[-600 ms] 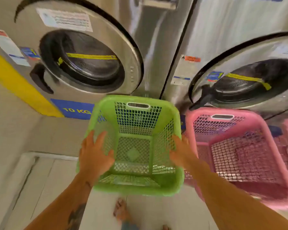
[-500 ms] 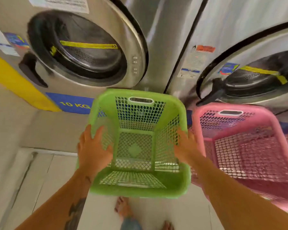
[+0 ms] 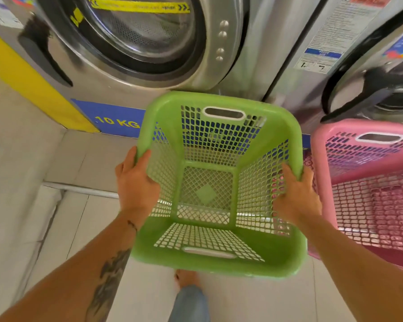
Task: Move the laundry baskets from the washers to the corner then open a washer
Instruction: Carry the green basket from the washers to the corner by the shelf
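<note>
An empty green mesh laundry basket [image 3: 219,259] is in the middle of the head view, in front of the left steel washer [image 3: 135,40], whose round door is closed. My left hand [image 3: 135,182] grips the basket's left rim, fingers curled over the edge. My right hand [image 3: 296,196] grips its right rim. An empty pink basket [image 3: 370,182] stands right beside it, below the right washer [image 3: 382,73], whose door is also closed.
A raised tiled step [image 3: 79,191] runs along the washers' base, with a yellow-striped wall [image 3: 28,80] to the left. My bare foot [image 3: 186,278] is on the pale floor tiles just below the green basket. A blue "10 KG" label [image 3: 116,122] marks the left washer.
My hands went from flat against the green basket's sides to gripping its rim. The view has moved closer to the washers and tilted down.
</note>
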`<state>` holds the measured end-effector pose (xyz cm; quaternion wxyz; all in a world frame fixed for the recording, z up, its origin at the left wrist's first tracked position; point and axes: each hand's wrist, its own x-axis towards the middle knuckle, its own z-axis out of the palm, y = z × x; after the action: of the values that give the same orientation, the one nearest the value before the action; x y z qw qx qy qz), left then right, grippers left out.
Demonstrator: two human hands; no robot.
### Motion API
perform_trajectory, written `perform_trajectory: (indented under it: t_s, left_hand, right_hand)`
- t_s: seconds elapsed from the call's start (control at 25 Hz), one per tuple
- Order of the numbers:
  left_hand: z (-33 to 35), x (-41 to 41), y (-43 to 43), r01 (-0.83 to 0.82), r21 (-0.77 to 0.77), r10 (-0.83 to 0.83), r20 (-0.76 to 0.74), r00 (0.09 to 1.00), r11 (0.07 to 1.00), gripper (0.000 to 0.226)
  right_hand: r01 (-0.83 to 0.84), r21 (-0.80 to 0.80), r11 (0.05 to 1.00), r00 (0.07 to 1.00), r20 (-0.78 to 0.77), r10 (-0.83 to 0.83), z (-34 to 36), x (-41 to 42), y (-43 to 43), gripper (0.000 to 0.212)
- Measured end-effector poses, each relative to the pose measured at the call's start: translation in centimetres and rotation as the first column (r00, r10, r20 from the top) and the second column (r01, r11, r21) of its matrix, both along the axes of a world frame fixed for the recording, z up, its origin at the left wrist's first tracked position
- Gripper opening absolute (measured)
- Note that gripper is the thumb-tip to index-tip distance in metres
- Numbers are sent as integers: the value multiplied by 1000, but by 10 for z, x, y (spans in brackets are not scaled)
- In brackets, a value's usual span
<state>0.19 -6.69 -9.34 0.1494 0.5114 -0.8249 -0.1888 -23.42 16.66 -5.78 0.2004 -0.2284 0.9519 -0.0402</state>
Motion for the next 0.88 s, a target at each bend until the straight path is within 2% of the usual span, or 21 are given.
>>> perform_trajectory:
  t_s: [0.12, 0.24, 0.48, 0.6, 0.72, 0.88]
  left_hand:
    - [7, 32, 24, -19, -5, 19, -13, 1000, 1000, 72]
    - [10, 92, 67, -42, -37, 42, -7, 999, 998, 73]
    - [16, 216, 181, -174, 33, 173, 16, 985, 984, 71]
    - [23, 258, 211, -231, 98, 227, 54, 972, 968, 64]
    - [22, 282, 214, -288, 199, 253, 186, 949, 937, 70]
    - [-10, 311, 204, -247, 265, 173, 272, 947, 932, 71]
  right_hand:
    - [-65, -53, 997, 996, 51, 67, 11, 20, 25, 93]
    - [-103, -164, 981, 993, 36, 110, 21, 67, 67, 85]
    - [-75, -400, 913, 993, 58, 107, 22, 170, 149, 84]
    - [-78, -414, 907, 988, 86, 125, 10, 211, 173, 84]
    - [-71, -408, 910, 989, 91, 118, -10, 246, 181, 82]
    - [-29, -399, 916, 994, 88, 70, -51, 288, 183, 80]
